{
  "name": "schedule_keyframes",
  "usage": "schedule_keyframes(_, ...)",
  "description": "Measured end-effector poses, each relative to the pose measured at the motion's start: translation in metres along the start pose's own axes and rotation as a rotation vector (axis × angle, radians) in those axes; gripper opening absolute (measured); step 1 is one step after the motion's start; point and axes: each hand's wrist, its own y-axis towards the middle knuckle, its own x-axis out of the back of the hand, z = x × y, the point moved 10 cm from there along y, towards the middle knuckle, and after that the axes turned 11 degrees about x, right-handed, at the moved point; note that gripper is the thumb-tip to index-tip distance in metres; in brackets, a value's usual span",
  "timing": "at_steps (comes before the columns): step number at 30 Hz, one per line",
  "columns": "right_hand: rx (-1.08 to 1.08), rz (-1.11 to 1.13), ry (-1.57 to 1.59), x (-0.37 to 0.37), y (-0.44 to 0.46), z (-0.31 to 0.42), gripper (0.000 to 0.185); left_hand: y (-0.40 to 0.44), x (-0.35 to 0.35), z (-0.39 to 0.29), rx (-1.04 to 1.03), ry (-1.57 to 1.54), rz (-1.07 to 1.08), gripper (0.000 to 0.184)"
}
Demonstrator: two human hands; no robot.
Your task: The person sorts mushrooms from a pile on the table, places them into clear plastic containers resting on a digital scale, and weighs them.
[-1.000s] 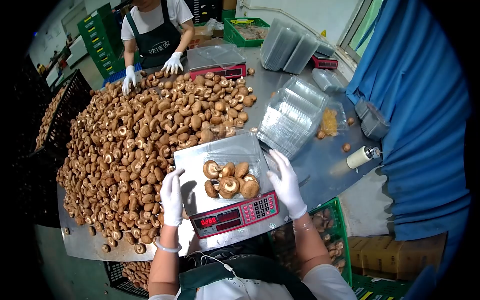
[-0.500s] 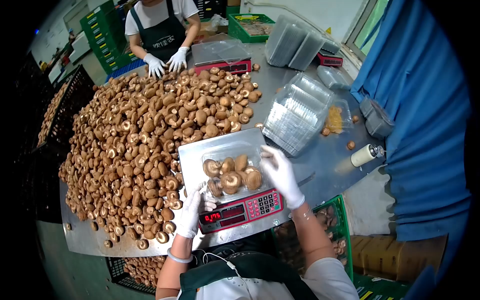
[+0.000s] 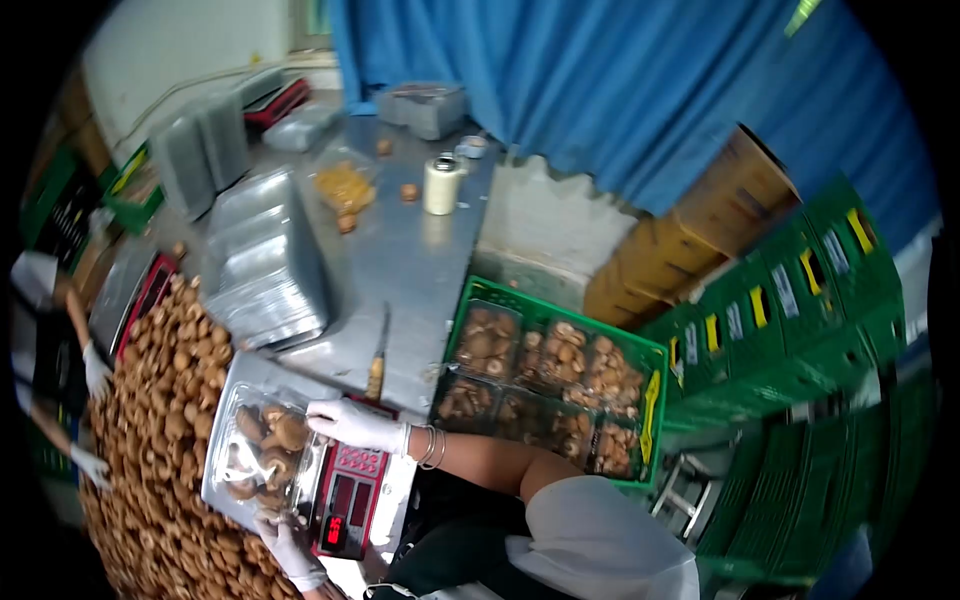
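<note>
A clear plastic box of brown mushrooms (image 3: 272, 455) lies on the metal plate of a red and white scale (image 3: 350, 500). My right hand (image 3: 355, 424), in a white glove, is at the box's right edge with its fingers pressed together on it. At the box's near end is my left hand (image 3: 288, 550), also gloved; its fingertips touch the corner, and the fingers are partly blurred. Left of the scale spreads a large heap of loose mushrooms (image 3: 150, 430).
A green crate (image 3: 662, 420) with filled boxes stands right of the table. Stacked empty trays (image 3: 265, 265), a knife (image 3: 378, 360) and a cream bottle (image 3: 440, 188) are on the table (image 3: 400, 260). A co-worker's gloved hand (image 3: 97, 370) is at far left. Green crates (image 3: 790, 300) are stacked right.
The view has swung to the right, bringing the filled green crate and stacked crates into sight. Both my hands have closed in on the box, which they stood apart from a second ago.
</note>
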Motion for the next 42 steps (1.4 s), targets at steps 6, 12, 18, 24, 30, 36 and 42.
schedule_keyframes(6,0.036,-0.522,0.450,0.117,-0.098,0.015,0.019,-0.031,-0.140,0.032,-0.180,0.694,0.494,0.024)
schedule_keyframes(12,0.014,-1.104,-0.086,0.279,-0.312,0.038,0.011,-0.038,-0.165,0.052,0.052,0.763,0.685,0.043)
schedule_keyframes(18,-0.349,-1.405,-0.631,0.390,-0.534,0.058,0.014,-0.017,-0.120,0.050,0.131,0.604,0.606,0.033)
schedule_keyframes(24,-0.966,-1.329,-1.119,0.435,-0.635,0.055,0.025,-0.031,-0.113,0.027,0.069,0.598,0.499,0.034)
schedule_keyframes(30,-1.170,-1.234,-1.203,0.447,-0.605,0.002,0.036,-0.030,-0.069,0.037,0.219,0.596,0.330,0.033)
schedule_keyframes(36,-0.864,-1.429,-1.280,0.495,-0.562,-0.011,0.031,-0.048,-0.058,0.017,0.137,0.602,0.226,0.031)
schedule_keyframes(42,0.000,-0.836,-1.101,0.442,-0.170,0.039,0.024,-0.075,-0.048,0.012,0.045,0.574,0.127,0.031)
